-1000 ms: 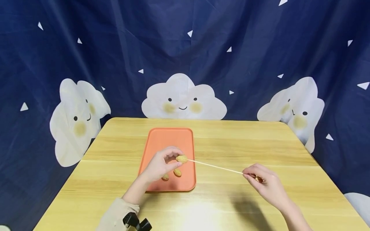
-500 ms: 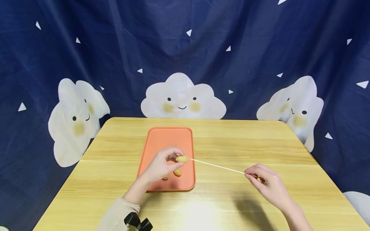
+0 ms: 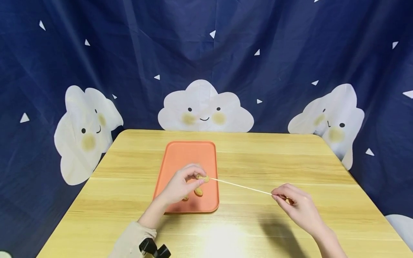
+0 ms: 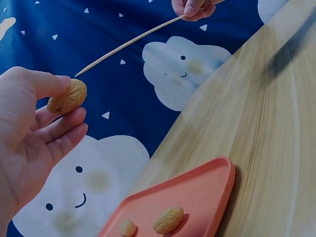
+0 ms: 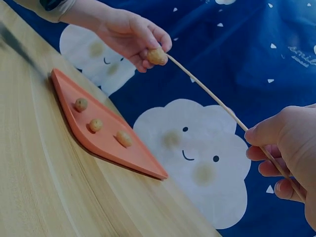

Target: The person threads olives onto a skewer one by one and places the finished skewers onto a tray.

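So your left hand (image 3: 178, 185) is pinching a wrinkled tan nugget (image 4: 68, 97) above the orange tray (image 3: 189, 154). Your right hand (image 3: 298, 208) grips a wooden skewer (image 5: 222, 106), tip right by it.

The head view is bright, with white glare (image 3: 222, 234) at 6 o'clock on the table (image 3: 264, 157) and a soft shadow (image 3: 280, 231) at 5 o'clock; both wrist views look dimmer.

Head view, centre: tan lumps (image 3: 198, 192) on tray (image 3: 190, 152) partly hidden behind left hand (image 3: 179, 185); rear end of stick (image 3: 242, 186) lost inside right hand (image 3: 298, 205). Left wrist view: tray cut off by bottom edge, right hand by top; cannot tell whether tip touches held lump (image 4: 68, 98). Right wrist view, upper right: lettering (image 5: 300, 57) too small to read.
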`<move>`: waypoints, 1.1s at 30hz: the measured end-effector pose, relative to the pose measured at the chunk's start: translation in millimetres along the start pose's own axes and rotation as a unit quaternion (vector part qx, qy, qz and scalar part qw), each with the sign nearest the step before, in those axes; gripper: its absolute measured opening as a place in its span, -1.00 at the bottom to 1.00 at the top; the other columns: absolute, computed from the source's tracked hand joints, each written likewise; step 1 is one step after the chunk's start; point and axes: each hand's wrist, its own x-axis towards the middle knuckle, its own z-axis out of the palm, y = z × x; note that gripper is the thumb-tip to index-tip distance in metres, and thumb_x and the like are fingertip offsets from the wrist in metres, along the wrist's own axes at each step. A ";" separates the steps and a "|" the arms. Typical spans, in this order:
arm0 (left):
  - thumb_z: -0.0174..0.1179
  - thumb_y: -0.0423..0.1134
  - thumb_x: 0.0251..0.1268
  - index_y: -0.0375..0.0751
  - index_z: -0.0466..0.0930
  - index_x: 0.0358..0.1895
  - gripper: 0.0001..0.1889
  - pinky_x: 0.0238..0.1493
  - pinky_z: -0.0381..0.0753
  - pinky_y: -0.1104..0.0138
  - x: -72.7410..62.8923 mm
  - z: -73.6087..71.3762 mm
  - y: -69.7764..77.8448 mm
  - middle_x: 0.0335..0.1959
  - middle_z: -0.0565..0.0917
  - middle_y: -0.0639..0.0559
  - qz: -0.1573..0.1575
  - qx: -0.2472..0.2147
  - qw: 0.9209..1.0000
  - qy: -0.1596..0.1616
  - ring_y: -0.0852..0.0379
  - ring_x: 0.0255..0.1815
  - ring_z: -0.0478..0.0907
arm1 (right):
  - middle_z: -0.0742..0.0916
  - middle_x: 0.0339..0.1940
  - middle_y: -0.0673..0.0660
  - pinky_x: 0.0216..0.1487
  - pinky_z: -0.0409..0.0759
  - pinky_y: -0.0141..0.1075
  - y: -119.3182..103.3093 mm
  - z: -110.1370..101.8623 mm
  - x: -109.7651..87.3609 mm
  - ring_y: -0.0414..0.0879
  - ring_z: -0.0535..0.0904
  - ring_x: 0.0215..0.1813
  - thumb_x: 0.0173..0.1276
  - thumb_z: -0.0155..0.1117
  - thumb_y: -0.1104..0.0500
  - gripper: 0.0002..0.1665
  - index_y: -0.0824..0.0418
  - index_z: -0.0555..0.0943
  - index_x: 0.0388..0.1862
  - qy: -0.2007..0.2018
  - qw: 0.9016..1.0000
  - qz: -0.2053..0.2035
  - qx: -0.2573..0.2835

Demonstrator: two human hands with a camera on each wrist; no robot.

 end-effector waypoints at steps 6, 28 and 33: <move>0.26 -0.42 0.14 -0.29 0.55 -0.11 -0.77 0.04 0.50 0.33 0.3 -0.8 3.1 -0.15 0.54 -0.05 -0.046 -0.006 0.999 -0.001 0.10 -0.17 0.51 | 0.62 -0.39 -0.20 -0.59 0.23 -0.64 0.1 0.6 -0.1 -0.43 0.33 -0.50 0.09 0.36 0.39 -0.68 -0.06 0.61 -0.36 -0.004 1.000 0.005 -0.003; 0.27 -0.50 0.07 -0.28 0.53 -0.13 -0.74 0.19 0.39 0.23 0.0 -1.8 3.4 -0.18 0.52 -0.04 -0.061 -0.001 0.998 -0.018 0.09 -0.16 0.55 | 0.64 -0.41 -0.12 -0.58 0.25 -0.64 1.5 2.3 -1.9 -0.42 0.34 -0.50 0.36 0.11 -0.07 -0.78 -0.04 0.62 -0.37 -0.008 1.000 0.011 0.002; 0.28 -0.47 0.07 -0.22 0.55 -0.14 -0.74 0.24 0.33 0.22 -0.9 -1.5 2.0 -0.18 0.52 0.01 -0.055 0.031 0.998 -0.015 0.18 -0.26 0.55 | 0.64 -0.40 -0.13 -0.58 0.25 -0.64 1.1 2.2 -2.2 -0.42 0.34 -0.50 0.36 0.14 -0.04 -0.82 -0.04 0.62 -0.37 -0.011 1.000 0.014 0.003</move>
